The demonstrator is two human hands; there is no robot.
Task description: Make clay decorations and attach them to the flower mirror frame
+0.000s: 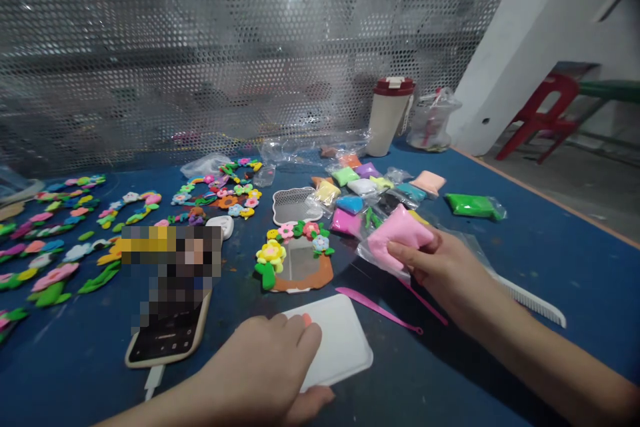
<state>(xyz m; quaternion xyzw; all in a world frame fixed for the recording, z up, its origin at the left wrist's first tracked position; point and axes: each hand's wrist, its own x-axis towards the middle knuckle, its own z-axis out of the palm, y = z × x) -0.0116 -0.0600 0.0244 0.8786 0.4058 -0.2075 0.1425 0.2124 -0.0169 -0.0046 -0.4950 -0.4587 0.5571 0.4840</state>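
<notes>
Pinched in my right hand (435, 263) is a soft pink clay packet (393, 233) in a clear wrapper, raised over the table. My left hand (275, 353) rests at a flat white board (340, 340) with its fingers curled. A small coral-coloured bit (307, 320) shows by those fingers; what they hold underneath is hidden. Just beyond the board lies a mirror (300, 260), its frame partly covered with brown clay and clay flowers. Two pink modelling tools (377, 310) lie between my hands, one partly below my right hand.
Several coloured clay packets (360, 185) lie behind my right hand, a green one (470, 205) farther right. A white comb (535, 300) is by my right forearm. At left are a phone (167, 340) on a cable and flower-decorated pieces (130, 207). A tumbler (387, 120) stands behind.
</notes>
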